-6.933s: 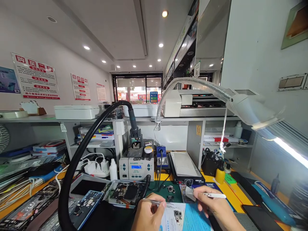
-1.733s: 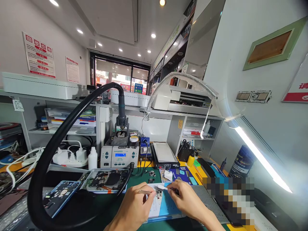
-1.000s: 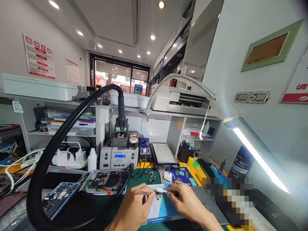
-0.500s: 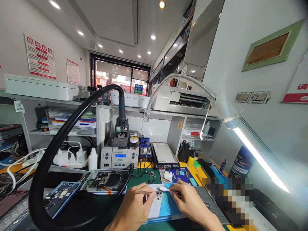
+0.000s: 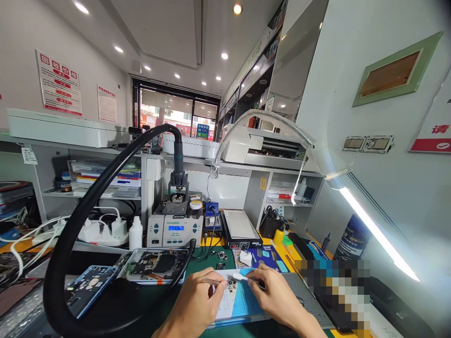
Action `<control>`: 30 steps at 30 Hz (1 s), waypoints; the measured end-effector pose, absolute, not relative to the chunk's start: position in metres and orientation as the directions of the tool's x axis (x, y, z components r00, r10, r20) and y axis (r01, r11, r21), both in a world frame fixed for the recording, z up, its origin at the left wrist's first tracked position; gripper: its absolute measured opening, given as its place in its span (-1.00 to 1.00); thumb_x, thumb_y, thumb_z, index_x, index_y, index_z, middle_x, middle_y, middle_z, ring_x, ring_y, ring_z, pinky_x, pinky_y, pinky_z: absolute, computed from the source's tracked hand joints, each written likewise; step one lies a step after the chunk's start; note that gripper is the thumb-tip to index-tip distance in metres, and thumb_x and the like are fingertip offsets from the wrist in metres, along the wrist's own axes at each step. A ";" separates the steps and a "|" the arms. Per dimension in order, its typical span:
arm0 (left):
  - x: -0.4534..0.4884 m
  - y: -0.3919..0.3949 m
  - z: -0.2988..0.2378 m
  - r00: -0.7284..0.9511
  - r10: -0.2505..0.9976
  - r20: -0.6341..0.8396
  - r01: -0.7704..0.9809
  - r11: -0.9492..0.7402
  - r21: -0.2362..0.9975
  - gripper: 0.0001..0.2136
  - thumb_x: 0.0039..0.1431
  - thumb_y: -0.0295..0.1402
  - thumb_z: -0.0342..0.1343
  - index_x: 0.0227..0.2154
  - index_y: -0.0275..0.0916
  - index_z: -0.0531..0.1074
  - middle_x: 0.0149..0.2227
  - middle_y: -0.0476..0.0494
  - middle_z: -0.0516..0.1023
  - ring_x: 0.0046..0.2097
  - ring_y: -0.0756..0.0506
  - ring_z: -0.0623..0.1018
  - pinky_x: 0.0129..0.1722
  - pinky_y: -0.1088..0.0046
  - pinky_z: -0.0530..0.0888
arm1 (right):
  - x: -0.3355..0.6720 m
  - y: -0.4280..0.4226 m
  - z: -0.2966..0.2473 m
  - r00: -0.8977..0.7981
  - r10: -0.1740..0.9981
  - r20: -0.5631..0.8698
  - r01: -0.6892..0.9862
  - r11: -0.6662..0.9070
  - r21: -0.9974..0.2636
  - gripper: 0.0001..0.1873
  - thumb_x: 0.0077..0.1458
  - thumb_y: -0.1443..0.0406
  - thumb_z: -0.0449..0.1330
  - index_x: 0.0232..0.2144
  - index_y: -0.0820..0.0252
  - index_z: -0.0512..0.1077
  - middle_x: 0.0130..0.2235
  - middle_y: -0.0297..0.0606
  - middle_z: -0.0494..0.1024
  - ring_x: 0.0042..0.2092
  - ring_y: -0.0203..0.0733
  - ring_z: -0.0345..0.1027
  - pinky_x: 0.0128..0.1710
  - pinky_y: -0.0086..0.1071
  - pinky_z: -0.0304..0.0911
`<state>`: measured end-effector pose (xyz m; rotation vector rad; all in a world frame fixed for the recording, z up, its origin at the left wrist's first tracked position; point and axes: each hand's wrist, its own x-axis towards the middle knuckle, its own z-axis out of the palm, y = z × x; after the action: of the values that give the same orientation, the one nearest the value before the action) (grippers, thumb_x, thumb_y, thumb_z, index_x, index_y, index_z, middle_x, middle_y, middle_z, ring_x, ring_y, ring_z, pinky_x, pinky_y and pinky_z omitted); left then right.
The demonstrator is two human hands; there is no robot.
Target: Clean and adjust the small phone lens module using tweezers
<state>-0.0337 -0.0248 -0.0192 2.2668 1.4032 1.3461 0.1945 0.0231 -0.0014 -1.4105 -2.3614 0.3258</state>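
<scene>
My left hand (image 5: 203,300) pinches a thin metal pair of tweezers (image 5: 210,281), their tips close to a small electronic part (image 5: 231,285). That part, dark and silvery, lies on a blue-and-white box or booklet (image 5: 248,303); its exact kind is too small to tell. From the right, my right hand (image 5: 278,293) grips a white-tipped swab (image 5: 239,277), its pale oval head just above the part. Whether the swab head touches the part I cannot tell. Both hands rest low over the box.
A black hose (image 5: 52,263) arches across the left side. Behind the hands stand a hot-air station (image 5: 175,229), a tray of circuit boards (image 5: 130,279) and a flat heating plate (image 5: 241,225). A blue phone back (image 5: 92,286) lies left. A bright lamp (image 5: 380,234) hangs at right.
The swab's head has shifted very slightly left over the small part. My left hand and the tweezers stay nearly in place.
</scene>
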 end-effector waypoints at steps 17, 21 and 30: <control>-0.033 -0.024 -0.020 0.159 0.788 0.595 0.655 -0.535 0.533 -0.69 0.35 -0.38 -0.05 -0.48 -0.21 0.50 -0.45 -0.09 0.54 -0.42 -0.05 0.51 -0.43 0.46 0.35 | 0.176 0.030 -0.002 -0.491 0.844 0.217 0.783 0.536 -0.316 -0.70 0.27 0.29 0.06 -0.18 0.08 0.60 -0.24 -0.20 0.59 -0.19 -0.09 0.47 -0.24 -0.37 0.17; -0.033 -0.023 -0.021 0.157 0.783 0.601 0.660 -0.536 0.526 -0.69 0.34 -0.40 -0.04 -0.48 -0.21 0.51 -0.46 -0.09 0.55 -0.42 -0.06 0.52 -0.41 0.45 0.38 | 0.177 0.030 -0.003 -0.464 0.860 0.213 0.794 0.510 -0.331 -0.70 0.28 0.28 0.05 -0.19 0.11 0.61 -0.23 -0.19 0.60 -0.17 -0.08 0.47 -0.22 -0.36 0.18; -0.033 -0.024 -0.021 0.153 0.771 0.618 0.658 -0.546 0.519 -0.70 0.33 -0.41 -0.02 -0.50 -0.21 0.50 -0.47 -0.09 0.55 -0.43 -0.05 0.54 -0.45 0.48 0.38 | 0.183 0.030 -0.001 -0.471 0.857 0.212 0.787 0.516 -0.339 -0.70 0.26 0.28 0.05 -0.23 0.09 0.61 -0.24 -0.20 0.60 -0.18 -0.07 0.48 -0.21 -0.35 0.20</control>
<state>-0.0333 -0.0238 -0.0207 2.2851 1.4264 1.3530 0.1832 0.0303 -0.0013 -1.3629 -2.4082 0.2753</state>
